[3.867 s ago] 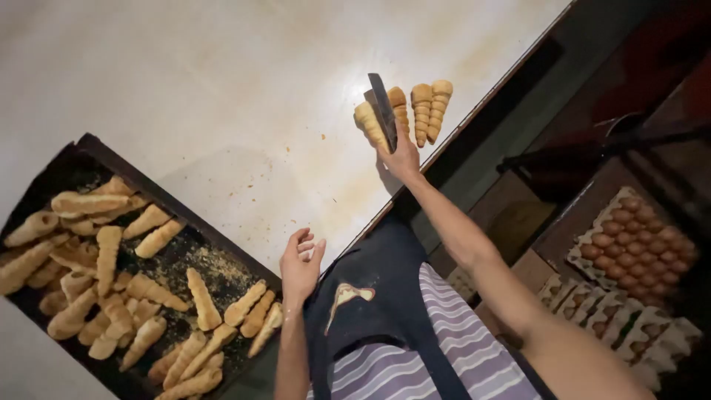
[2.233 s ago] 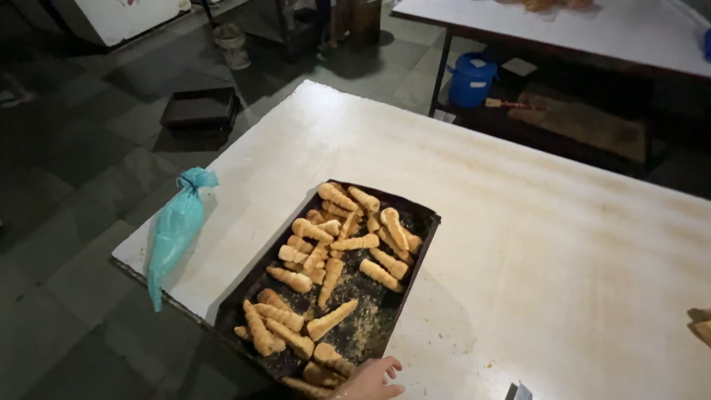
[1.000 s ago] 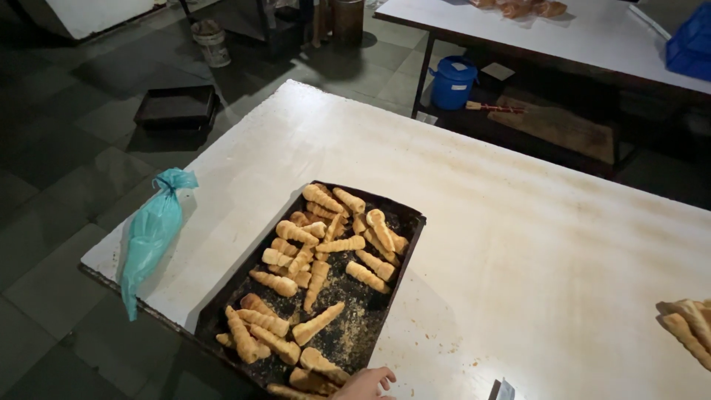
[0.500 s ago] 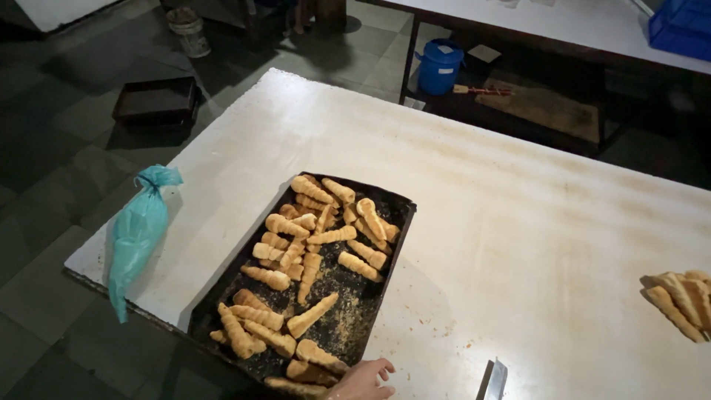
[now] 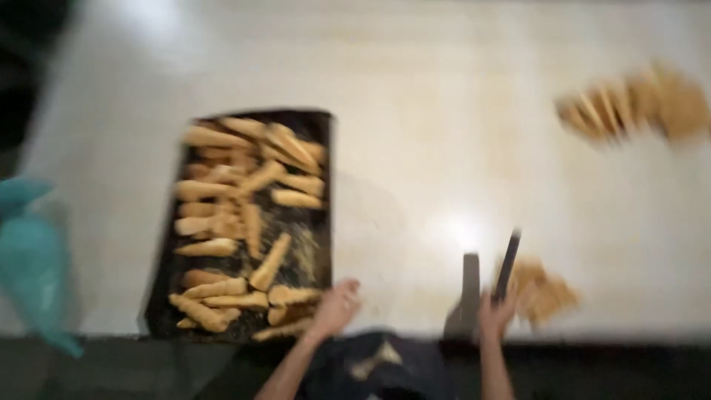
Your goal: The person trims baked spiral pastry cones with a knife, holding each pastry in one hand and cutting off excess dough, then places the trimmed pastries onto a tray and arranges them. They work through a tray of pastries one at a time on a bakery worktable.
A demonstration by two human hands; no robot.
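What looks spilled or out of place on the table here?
Crumbs litter the dark baking tray among pastry cones lying at all angles. A teal piping bag overhangs the table edge at left. Motion blur hides finer detail.

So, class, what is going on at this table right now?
A person stands at a pale table, seen blurred from above. The left hand rests at the near corner of a dark tray filled with golden pastry cones. The right hand holds a knife upright beside a small pile of cones. More cones lie in a row at the far right, and a teal piping bag sits at the table's left edge.
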